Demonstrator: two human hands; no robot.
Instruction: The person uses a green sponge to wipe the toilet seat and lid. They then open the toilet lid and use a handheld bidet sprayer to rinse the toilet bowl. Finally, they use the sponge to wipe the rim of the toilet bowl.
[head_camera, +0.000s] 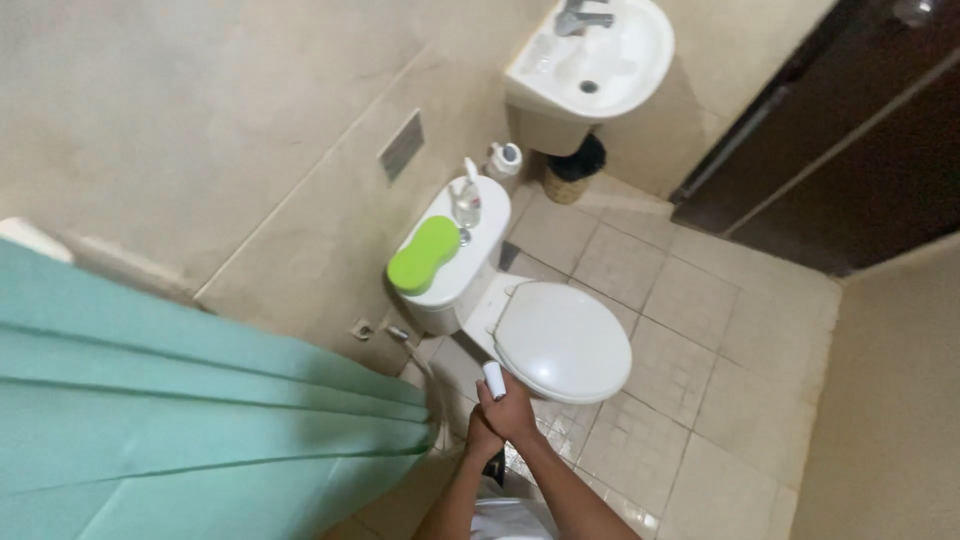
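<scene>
At front edge of closed toilet lid (565, 340): right hand (512, 410) wrapped round small white cylinder (494, 379), upright, just off lid rim. Left hand (482, 437) tucked beneath right; grip cannot tell. Green sponge (423, 254) and clear bottle (466, 203) on cistern top. Risk: cylinder slipping to tiled floor (690, 400), grip covering lower end only.

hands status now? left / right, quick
Left hand: mostly hidden behind the right, cannot tell.
Right hand: closed around a small white cylinder, near the toilet's closed lid.
</scene>
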